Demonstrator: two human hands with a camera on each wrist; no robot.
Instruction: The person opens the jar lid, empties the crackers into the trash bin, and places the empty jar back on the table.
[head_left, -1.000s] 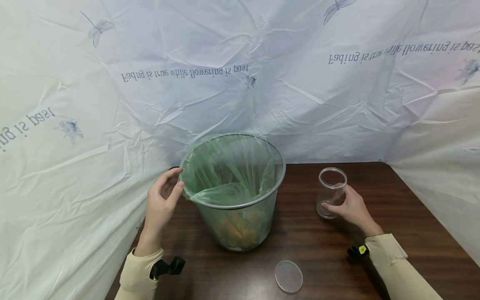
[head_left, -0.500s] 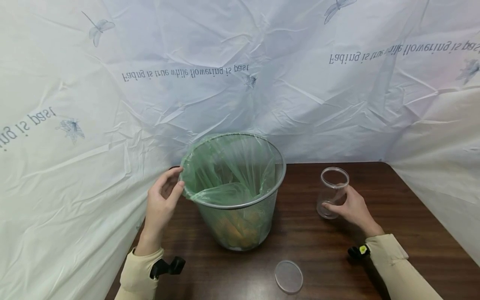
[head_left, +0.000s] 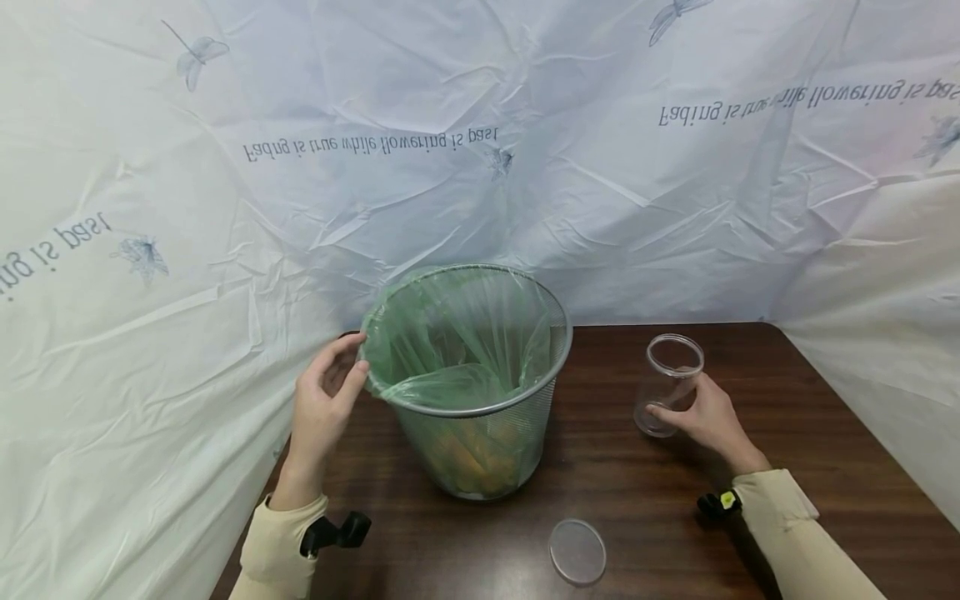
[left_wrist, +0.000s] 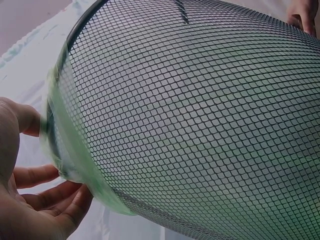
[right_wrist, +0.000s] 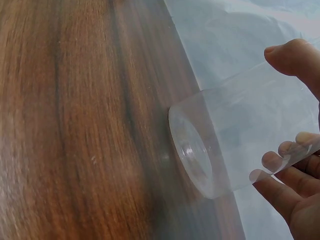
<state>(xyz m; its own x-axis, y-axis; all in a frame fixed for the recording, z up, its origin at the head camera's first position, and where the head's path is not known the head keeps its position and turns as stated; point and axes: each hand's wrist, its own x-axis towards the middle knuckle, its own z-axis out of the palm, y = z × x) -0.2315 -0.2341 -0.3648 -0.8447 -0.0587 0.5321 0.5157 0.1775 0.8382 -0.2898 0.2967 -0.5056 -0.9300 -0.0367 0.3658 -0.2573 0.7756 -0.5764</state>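
Note:
My left hand (head_left: pixel 321 404) holds the left rim of a mesh wastebasket (head_left: pixel 525 429), thumb and fingers at the edge. A thin green bin liner (head_left: pixel 416 333) folds over that rim. Seen close in the left wrist view, the fingers touch the liner from below the basket's mesh wall (left_wrist: pixel 200 115). My right hand (head_left: pixel 708 421) grips a clear, lidless plastic jar (head_left: pixel 654 390) low on its side. The jar leans slightly to the right, its base at the tabletop. Through its wall (right_wrist: pixel 235 135) the right wrist view shows fingertips and no contents.
A round clear lid (head_left: pixel 577 552) lies on the dark wooden table (head_left: pixel 622 492), in front of the basket. Blurred orange things (head_left: pixel 476 458) show through the basket's lower wall. A white printed sheet (head_left: pixel 480 208) hangs behind the table and along both sides.
The jar's mouth has tipped a little to the right in my right hand, while its base stays nearly in place. My left hand, the wastebasket and the lid have not moved.

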